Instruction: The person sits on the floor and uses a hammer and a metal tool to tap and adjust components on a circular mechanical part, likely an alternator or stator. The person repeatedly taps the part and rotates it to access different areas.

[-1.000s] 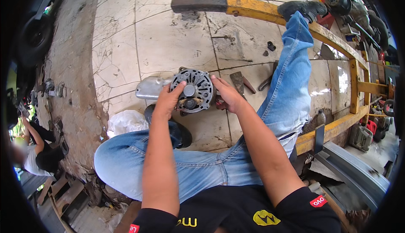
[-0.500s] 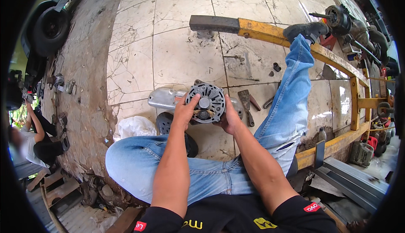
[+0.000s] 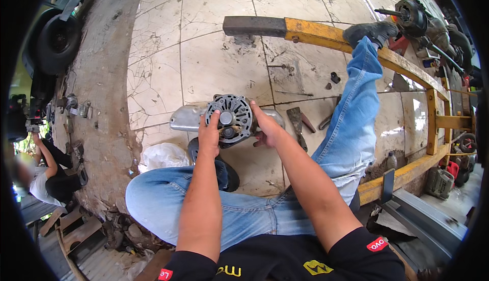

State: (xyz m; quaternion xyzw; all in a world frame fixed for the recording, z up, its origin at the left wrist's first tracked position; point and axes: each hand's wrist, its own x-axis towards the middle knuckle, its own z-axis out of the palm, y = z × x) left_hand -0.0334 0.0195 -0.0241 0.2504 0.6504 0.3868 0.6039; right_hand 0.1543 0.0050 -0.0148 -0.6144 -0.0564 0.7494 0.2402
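Note:
A round grey alternator (image 3: 239,109) with a slotted metal housing is held up in front of me, its vented end facing upward. My left hand (image 3: 209,137) grips its left side, thumb lying over the face and the other fingers mostly hidden. Against the right rim rests the thumb of my right hand (image 3: 269,128), with its fingers curled below, partly out of sight. Behind the alternator, a silver metal cover (image 3: 186,119) lies on the tiles, largely blocked from view.
Right of the cover lie a scraper (image 3: 295,120) and pliers (image 3: 307,123). A yellow steel frame (image 3: 321,34) curves around my outstretched leg. A white plastic bag (image 3: 164,155) sits by my bent knee. At far left, another person (image 3: 45,171) works near a wheel (image 3: 57,41).
The alternator has shifted a little left and turned between my hands. My right hand's grip has loosened, its thumb now higher along the rim.

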